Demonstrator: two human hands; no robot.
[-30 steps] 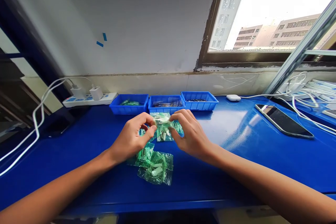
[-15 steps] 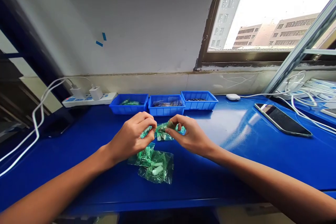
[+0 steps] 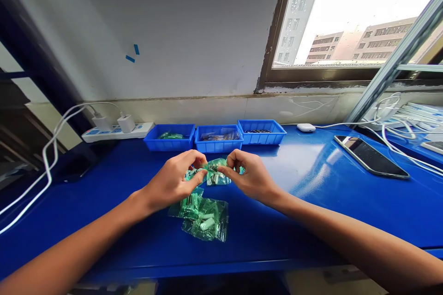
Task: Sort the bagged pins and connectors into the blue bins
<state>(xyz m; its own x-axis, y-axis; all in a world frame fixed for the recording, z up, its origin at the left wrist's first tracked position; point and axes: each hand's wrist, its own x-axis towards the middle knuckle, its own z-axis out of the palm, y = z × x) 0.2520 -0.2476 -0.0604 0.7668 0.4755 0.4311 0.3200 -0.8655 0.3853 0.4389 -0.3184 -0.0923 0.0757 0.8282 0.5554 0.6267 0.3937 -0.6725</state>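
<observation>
Between my hands is a small green-tinted clear plastic bag [image 3: 215, 166] with small metal-looking parts inside. My left hand [image 3: 175, 175] pinches its left edge between thumb and fingers. On the opposite edge, my right hand [image 3: 251, 173] is closed with thumb and curled forefinger. More green packets lie behind and under the held bag, partly covered by my hands, so their number is unclear. Nearer to me on the table, a packet with white pieces [image 3: 207, 223] overlaps another green packet [image 3: 189, 205] beneath my left wrist.
Three blue bins stand along the wall: a left bin [image 3: 169, 146] with green packets, a middle bin [image 3: 218, 147] with clear bags, a right bin [image 3: 265, 139] with dark small parts. A phone [image 3: 370, 156], white case [image 3: 306, 127], power strip [image 3: 141, 130] and cables lie around the blue table [image 3: 294, 230].
The bag between my hands now lies flatter and shows more of its face. My left fingers have opened out slightly around its edge. The loose packets in front stay put.
</observation>
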